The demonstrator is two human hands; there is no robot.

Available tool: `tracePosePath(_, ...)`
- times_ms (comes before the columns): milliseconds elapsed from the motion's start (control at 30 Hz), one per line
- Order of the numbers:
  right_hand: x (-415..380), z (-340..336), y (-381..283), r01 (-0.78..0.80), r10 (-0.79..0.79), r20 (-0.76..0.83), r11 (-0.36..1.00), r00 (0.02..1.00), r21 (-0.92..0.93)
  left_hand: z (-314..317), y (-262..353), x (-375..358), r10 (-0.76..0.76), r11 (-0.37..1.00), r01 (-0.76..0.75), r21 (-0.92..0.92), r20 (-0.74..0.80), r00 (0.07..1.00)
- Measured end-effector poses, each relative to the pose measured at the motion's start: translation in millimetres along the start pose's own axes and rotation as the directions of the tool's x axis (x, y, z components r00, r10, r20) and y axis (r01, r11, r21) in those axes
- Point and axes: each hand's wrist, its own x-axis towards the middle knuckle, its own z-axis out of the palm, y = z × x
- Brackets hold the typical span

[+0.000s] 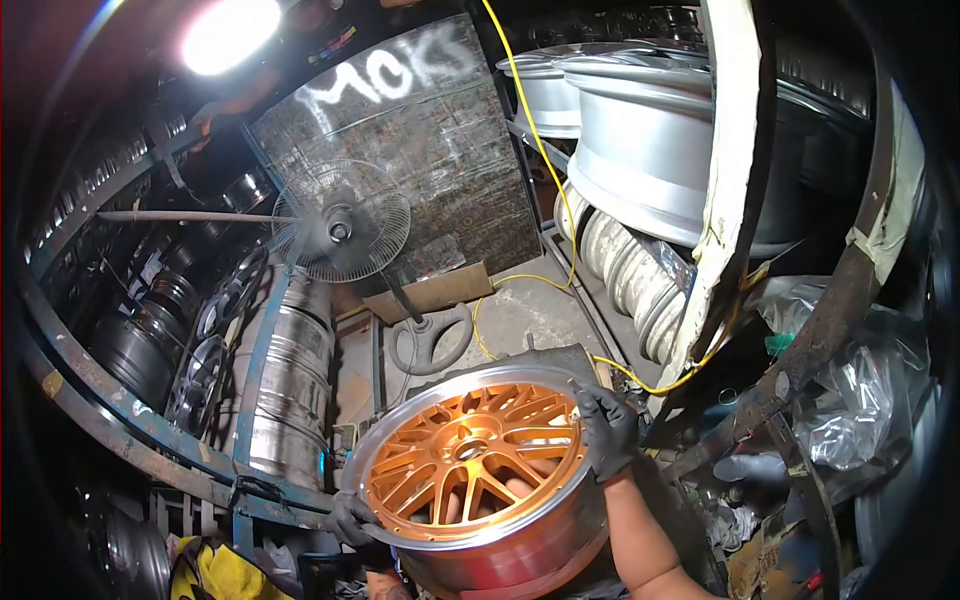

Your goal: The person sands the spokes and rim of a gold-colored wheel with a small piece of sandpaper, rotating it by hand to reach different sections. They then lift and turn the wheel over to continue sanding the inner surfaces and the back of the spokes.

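Both hands wear black gloves and grip a wheel (478, 472) with orange spokes and a polished silver lip, held low in the middle of the view with its face tilted up toward the camera. The right hand (605, 430) is closed over the rim's upper right edge, its fingers curled onto the lip. The left hand (350, 520) clasps the lower left edge from underneath, only partly in view. Behind the wheel a standing fan (341, 222) rises from a round base on the floor, just beside a stack of bare metal barrels (290, 385). A yellow cable (545, 160) hangs down past large silver rims (640, 150) shelved at upper right. Dark rims line the curved rack (130, 400) on the left.
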Motion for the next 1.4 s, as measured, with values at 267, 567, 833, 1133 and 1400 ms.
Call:
tracePosePath(267,-8,7,24,-0.085,0.093,0.057,0.989,0.994,-0.118,-24,-17,-15,0.131,0.982,-0.137,0.131,0.052,0.990)
tracePosePath(567,-17,24,-26,-0.103,0.106,0.089,0.994,0.990,-0.031,-15,30,4,0.034,0.994,-0.040,0.100,0.064,0.997)
tracePosePath(833,-78,72,-96,0.444,-0.326,0.447,0.876,0.833,-0.187,-23,63,2,-0.059,0.998,0.056,0.027,0.154,0.986)
tracePosePath(1133,-75,91,-105,-0.405,0.396,0.476,0.910,0.785,-0.089,-39,97,27,-0.197,0.978,0.210,-0.010,0.310,0.930)
tracePosePath(1400,-70,85,-105,-0.355,0.417,0.527,0.909,0.741,-0.219,-22,103,36,-0.088,0.989,0.115,-0.093,0.251,0.964)
